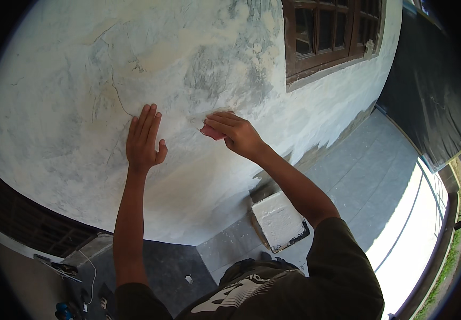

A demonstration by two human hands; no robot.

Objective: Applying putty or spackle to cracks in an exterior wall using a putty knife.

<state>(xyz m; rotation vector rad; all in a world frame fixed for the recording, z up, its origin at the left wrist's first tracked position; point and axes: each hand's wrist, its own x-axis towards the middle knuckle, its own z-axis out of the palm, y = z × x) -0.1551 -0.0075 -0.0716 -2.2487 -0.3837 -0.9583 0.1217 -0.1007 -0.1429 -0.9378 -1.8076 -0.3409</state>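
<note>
A patchy white and grey plastered wall (pixel 171 64) fills the upper part of the view. My left hand (pixel 144 141) lies flat against it, fingers stretched upward and thumb out to the side, right by a thin crack. To the right of it, my right hand (pixel 235 133) presses a small reddish piece of sandpaper (pixel 213 132) to the plaster. The fingers cover most of that piece, so only its lower left corner shows. Around this hand the surface is rough, with pale, scraped-looking patches.
Below my right forearm, a squarish box (pixel 279 218) with a white, plaster-smeared top stands on the grey tiled floor (pixel 369 160). A brown wooden window (pixel 326 32) is set in the wall at upper right. Dark sheeting (pixel 427 80) hangs at far right. A white cable (pixel 93 272) trails at lower left.
</note>
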